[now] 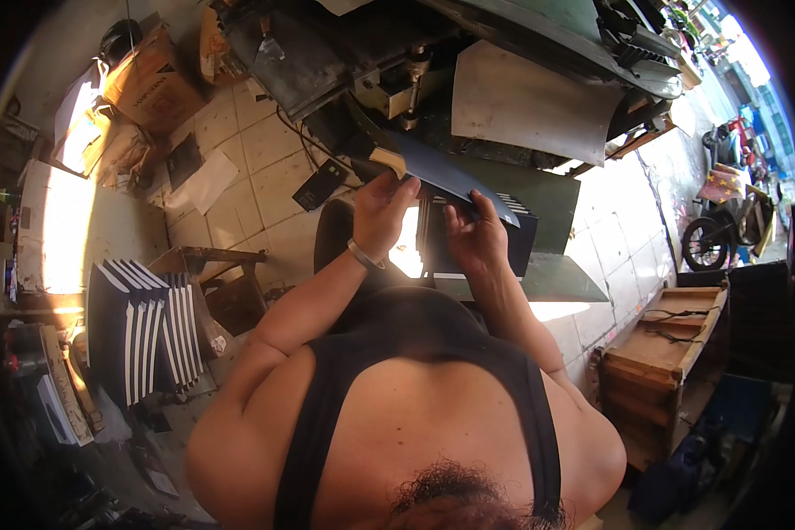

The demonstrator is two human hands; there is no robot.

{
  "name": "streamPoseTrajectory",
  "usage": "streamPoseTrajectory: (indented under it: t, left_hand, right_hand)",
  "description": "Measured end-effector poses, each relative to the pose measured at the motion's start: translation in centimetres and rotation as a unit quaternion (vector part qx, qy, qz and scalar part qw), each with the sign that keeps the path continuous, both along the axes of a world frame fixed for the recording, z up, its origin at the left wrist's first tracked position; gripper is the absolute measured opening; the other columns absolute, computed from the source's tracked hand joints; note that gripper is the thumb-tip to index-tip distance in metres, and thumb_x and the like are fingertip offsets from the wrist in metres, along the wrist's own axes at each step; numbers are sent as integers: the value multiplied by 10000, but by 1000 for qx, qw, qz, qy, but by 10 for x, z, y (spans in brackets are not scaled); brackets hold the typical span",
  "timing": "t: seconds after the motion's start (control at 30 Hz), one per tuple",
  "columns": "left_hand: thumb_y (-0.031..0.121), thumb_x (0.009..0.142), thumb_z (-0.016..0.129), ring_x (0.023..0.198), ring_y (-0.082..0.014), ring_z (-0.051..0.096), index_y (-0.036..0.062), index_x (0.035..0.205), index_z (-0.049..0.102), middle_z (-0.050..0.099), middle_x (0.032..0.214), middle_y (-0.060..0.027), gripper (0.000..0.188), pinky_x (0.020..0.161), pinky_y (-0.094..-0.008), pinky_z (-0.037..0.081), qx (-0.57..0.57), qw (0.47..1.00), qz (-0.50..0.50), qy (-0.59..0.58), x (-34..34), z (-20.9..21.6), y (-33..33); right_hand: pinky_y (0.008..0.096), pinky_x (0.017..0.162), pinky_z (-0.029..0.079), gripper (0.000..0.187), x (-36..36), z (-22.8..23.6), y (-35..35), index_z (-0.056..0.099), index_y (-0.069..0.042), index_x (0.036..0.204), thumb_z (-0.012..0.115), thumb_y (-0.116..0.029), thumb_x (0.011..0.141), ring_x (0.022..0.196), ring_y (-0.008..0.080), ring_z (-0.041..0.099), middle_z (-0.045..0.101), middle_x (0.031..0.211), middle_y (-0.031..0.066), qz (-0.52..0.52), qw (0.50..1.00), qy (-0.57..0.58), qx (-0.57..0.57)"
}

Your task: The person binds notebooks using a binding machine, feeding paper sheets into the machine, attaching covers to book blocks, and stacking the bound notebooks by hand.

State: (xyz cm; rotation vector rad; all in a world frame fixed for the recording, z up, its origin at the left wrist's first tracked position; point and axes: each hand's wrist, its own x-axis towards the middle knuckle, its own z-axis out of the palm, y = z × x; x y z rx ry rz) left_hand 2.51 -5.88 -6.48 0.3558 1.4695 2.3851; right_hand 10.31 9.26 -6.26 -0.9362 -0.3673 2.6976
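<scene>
both hands [382,214] [479,237] half-curled, gripping a dark blue cover [450,173], some fingers hidden beneath

Machine [539,40] before the held book [458,177] — book stack [141,336] left, crate [652,362] right

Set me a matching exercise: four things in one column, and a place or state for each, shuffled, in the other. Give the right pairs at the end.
Things
1. dark blue cover
2. stack of dark books
3. bracelet
4. brown cardboard box

Places and states
A. at the wrist of the left hand
B. in the picture's upper left corner area
C. held by the left hand and the right hand
D. showing rows of pale edges

Pairs: 1-C, 2-D, 3-A, 4-B
</scene>
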Motion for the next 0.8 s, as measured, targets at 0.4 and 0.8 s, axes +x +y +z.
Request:
streamPoseTrajectory:
  t: [0.4,0.8]
  left_hand:
    - [79,739,884,731,-38,581,57,945,527,640,824,8,413,623,-201,455,-140,969,79,188,0,2,11]
    - [59,882,717,729,-71,581,19,1068,541,624,848,-6,260,702,-239,487,-76,986,73,126,-6,-11,7]
  right_hand:
    - [368,889,590,147,4,-1,-2,611,-76,1098,649,-142,972,988,233,664,656,1052,93,-17,999,-32,-14]
    - [412,902,570,178,2,-8,-4,591,-55,1100,659,-139,959,977,272,634,624,1055,144,-13,1000,-11,-3]
